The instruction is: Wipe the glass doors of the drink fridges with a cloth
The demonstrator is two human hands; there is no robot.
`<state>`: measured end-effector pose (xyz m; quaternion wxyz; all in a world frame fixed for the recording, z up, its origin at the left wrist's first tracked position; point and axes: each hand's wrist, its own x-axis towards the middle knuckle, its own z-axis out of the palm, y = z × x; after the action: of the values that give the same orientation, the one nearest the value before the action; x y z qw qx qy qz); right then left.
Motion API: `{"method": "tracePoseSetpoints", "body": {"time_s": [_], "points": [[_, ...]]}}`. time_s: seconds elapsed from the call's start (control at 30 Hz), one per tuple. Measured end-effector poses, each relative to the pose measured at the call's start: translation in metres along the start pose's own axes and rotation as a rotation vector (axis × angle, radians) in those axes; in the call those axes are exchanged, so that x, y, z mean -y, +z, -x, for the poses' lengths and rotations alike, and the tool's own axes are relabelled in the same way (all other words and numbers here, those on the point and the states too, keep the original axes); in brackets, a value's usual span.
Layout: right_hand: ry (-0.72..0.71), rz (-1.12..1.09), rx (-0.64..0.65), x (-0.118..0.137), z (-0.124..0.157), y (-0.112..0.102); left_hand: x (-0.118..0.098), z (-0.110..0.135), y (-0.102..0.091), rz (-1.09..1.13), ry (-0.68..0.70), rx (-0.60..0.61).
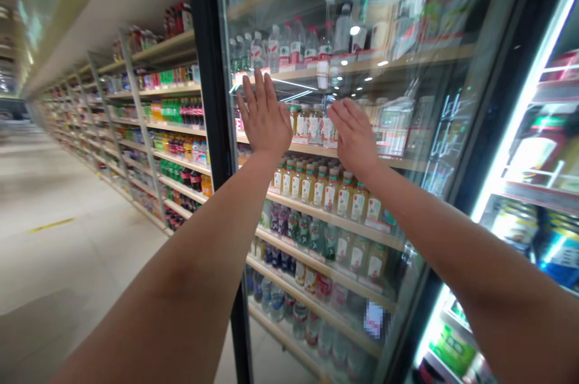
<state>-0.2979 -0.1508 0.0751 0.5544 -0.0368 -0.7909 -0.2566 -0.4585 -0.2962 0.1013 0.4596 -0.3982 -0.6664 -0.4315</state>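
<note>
A tall glass door (280,87) with a dark frame stands in front of me, with reflections across its pane. My left hand (265,116) is open, its palm toward the pane and its fingers spread upward. To its right, my right hand (355,137) also faces the glass, its fingers extended and close together, pointing up and left. Both hands look to be against the glass, and nothing shows in either. Through the pane I see several rows of bottles, among them yellowish bottles with white labels (319,192) just below my hands.
Long shelves of drinks (181,113) run back on the left beside a pale floor (81,257) with a yellow strip (52,225). At the right, past the dark door edge, a lit cooler (525,191) holds packaged goods on racks.
</note>
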Motion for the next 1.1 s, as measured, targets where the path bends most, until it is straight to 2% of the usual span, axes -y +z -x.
{"method": "tracePoseSetpoints", "body": {"time_s": [0.17,0.27,0.33,0.37,0.5,0.53,0.63,0.7,0.73,0.77,0.83,0.9,0.93,1.0,1.1], "points": [[-0.175,-0.031,0.122,-0.001,0.010,-0.003,0.003,-0.001,0.005,-0.005,0.032,-0.065],[-0.061,-0.039,0.042,-0.008,0.009,-0.005,0.004,-0.001,0.007,-0.018,0.035,-0.078],[0.021,-0.024,-0.019,-0.002,0.018,-0.001,0.003,0.000,0.006,-0.055,0.040,-0.075],[0.012,-0.021,-0.011,0.005,0.025,0.001,0.002,0.000,0.005,-0.064,0.040,-0.075],[-0.221,-0.079,0.184,0.026,0.042,0.007,0.000,0.002,0.001,-0.045,0.037,-0.078],[-0.236,-0.096,0.203,0.027,0.040,0.007,-0.001,0.003,0.000,-0.043,0.037,-0.078],[-0.104,-0.098,0.080,0.025,0.034,0.008,-0.001,0.003,0.000,-0.042,0.030,-0.071],[-0.001,-0.078,-0.027,0.032,0.039,0.012,-0.001,0.002,0.000,-0.041,0.025,-0.062],[0.011,-0.078,-0.040,0.040,0.046,0.016,-0.001,0.002,0.001,-0.048,0.022,-0.064],[-0.015,-0.089,-0.015,0.049,0.054,0.019,0.000,0.002,0.002,-0.055,0.024,-0.069],[-0.166,-0.141,0.117,0.064,0.067,0.024,0.001,0.001,0.003,-0.072,0.033,-0.077],[-0.328,-0.186,0.242,0.065,0.067,0.023,0.001,0.001,0.004,-0.066,0.030,-0.088],[-0.355,-0.187,0.258,0.059,0.061,0.021,0.002,0.001,0.005,-0.055,0.031,-0.089],[-0.281,-0.143,0.176,0.036,0.039,0.014,0.002,0.002,0.004,-0.028,0.031,-0.093],[-0.051,-0.053,-0.089,0.005,0.010,0.006,0.003,0.003,0.001,0.051,0.043,-0.090]]}}
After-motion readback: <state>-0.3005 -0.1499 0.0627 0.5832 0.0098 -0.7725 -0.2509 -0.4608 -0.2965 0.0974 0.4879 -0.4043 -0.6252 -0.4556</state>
